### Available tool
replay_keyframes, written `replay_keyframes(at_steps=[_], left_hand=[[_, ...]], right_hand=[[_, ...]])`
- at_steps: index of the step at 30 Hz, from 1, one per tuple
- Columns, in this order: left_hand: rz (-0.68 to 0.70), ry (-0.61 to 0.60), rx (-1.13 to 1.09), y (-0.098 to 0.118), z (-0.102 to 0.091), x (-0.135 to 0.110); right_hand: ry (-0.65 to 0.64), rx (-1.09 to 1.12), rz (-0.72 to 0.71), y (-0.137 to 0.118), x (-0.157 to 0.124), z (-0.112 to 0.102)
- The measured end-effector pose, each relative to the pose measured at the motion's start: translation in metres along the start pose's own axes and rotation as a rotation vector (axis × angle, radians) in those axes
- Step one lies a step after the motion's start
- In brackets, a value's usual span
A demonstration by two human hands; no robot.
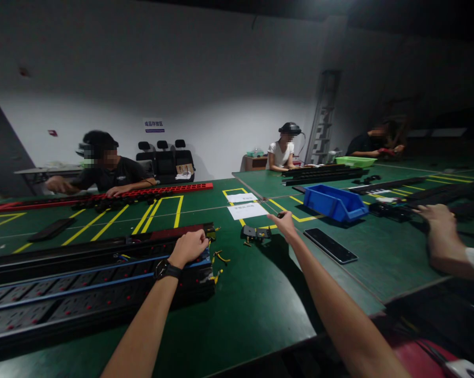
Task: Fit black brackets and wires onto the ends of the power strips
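My left hand (188,247), with a black watch on the wrist, is curled into a fist on the end of a long black power strip (83,281) with blue wires and red buttons. My right hand (285,222) reaches forward, fingers pinched on a small dark part I cannot make out. It hovers just right of small black parts (256,233) lying on the green table (245,304). Yellow-tipped wire ends (220,258) stick out near the strip's end.
A blue bin (333,203), a black flat plate (330,245) and white papers (247,210) lie ahead. Another person's hand (438,218) rests at the right. Three other people sit at far tables with red and black strips (103,197) and a green tray (355,161).
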State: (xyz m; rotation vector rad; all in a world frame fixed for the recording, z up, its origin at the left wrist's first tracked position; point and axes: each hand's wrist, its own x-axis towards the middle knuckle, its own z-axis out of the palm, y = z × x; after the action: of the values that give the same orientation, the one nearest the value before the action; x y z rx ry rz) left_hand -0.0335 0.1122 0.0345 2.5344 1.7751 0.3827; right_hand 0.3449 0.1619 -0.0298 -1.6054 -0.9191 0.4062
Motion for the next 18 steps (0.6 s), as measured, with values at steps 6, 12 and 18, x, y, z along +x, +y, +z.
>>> replay_keyframes(at_steps=[6,12,18], left_hand=[[0.014,0.004,-0.002,-0.002,0.002,0.001],[0.005,-0.008,-0.009,0.000,-0.001,0.000],[-0.002,-0.014,0.013,0.001,-0.002,-0.001]], right_hand=[[-0.124,-0.382,-0.126,0.005,-0.005,-0.004],[-0.242,-0.613,-0.220,0.000,-0.015,-0.003],[-0.349,-0.806,-0.039,-0.007,-0.022,-0.003]])
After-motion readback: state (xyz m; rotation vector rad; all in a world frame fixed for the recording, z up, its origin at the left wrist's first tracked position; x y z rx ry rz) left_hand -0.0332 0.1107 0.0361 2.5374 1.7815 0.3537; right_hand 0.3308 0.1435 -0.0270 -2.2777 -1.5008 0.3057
